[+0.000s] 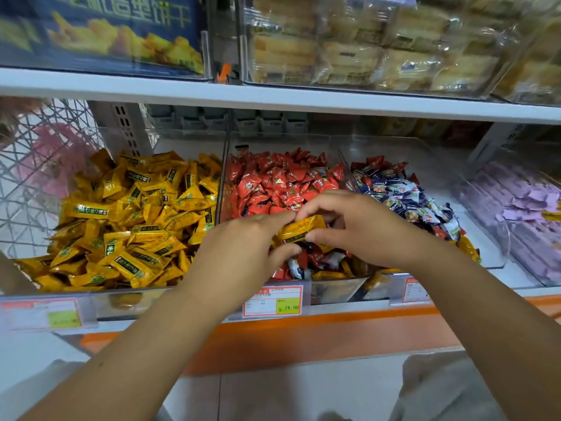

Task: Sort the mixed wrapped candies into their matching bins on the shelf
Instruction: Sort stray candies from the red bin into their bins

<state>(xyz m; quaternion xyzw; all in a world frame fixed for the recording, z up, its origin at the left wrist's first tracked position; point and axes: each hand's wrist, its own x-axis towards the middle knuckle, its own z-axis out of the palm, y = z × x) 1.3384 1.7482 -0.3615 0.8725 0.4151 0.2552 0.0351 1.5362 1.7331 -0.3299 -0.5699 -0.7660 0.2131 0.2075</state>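
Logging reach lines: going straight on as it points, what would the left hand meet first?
The left hand pinches the yellow candy; straight on, it would probably meet the right hand next, depth unclear.

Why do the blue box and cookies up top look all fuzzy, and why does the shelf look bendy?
In the head view, the blue box and cookie packs near the top edge are blurred, while the yellow candy pinched by the left hand and right hand is sharper; the wide-angle lens bows the white shelf edge.

Clear bins [425,165] on white shelf [349,311]
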